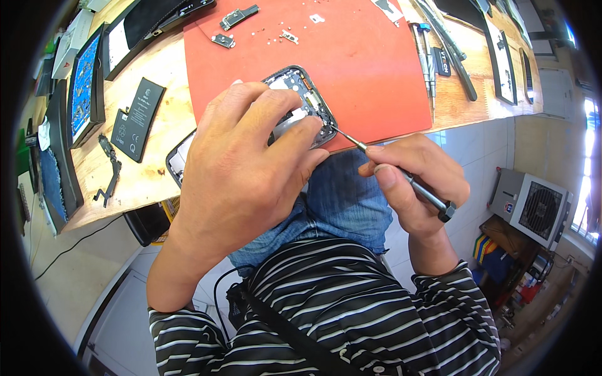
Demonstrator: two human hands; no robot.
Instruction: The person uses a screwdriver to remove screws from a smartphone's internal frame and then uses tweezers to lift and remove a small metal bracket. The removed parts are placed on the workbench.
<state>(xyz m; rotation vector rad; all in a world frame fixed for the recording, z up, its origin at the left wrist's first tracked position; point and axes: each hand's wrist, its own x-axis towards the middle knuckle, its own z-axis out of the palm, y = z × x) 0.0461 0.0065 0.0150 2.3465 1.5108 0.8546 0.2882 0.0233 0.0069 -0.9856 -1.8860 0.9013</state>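
Note:
An opened phone [314, 94] with bare inner parts lies at the near edge of a red mat, tilted across it. My left hand [244, 147] covers much of it. Its fingers are bent over the phone, with index finger and thumb by the right-hand corner; anything tiny between them is hidden. In my right hand [420, 178] is a slim precision screwdriver [416, 186], gripped between thumb and fingers. Its thin tip meets the phone at that same corner. Below my left hand, the phone's lower end [179, 161] shows past the mat.
The red mat [370, 69] carries small metal parts [290, 37] and tiny screws. Left of it lie a black battery [139, 119], a flex cable part [110, 166] and a blue-lined tray [84, 84]. More screwdrivers [431, 66] and tweezers [454, 53] lie right.

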